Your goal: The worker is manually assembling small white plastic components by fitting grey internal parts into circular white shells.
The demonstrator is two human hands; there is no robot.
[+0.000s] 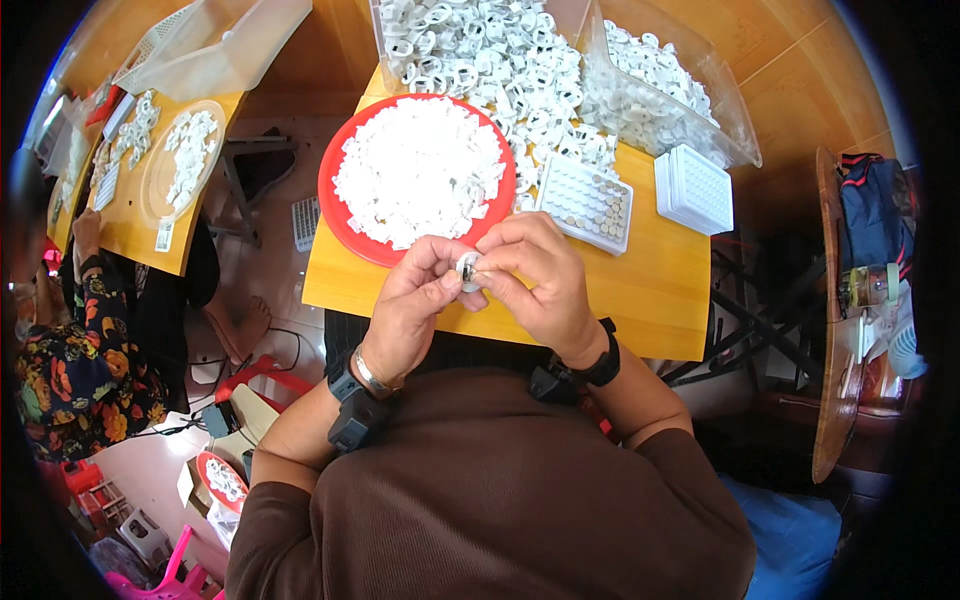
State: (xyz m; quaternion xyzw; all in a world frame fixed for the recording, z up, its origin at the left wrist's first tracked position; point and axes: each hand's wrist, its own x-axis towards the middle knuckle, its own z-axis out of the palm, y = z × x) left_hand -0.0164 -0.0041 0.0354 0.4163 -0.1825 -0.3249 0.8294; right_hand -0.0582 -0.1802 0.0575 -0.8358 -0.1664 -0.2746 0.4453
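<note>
Above the near edge of the yellow table (655, 300), my two hands meet on a small round white plastic part (466, 267) with a dark middle. My left hand (415, 295) grips it between thumb and fingers. The fingers of my right hand (535, 280) pinch at its right side; whatever tiny piece they may hold is too small to make out. Just beyond my left hand lies a red round tray (329, 185) heaped with small white pieces (415, 170). Beyond my right hand sits a white compartment tray (559, 188), partly filled with small round silvery pieces (603, 212).
White ring-shaped parts (490, 65) pile up at the back, beside a clear bin (740, 135) of similar parts. Stacked white trays (697, 190) stand at the right. Leftward, a person in a floral sleeve (100, 340) sits at another table (130, 235).
</note>
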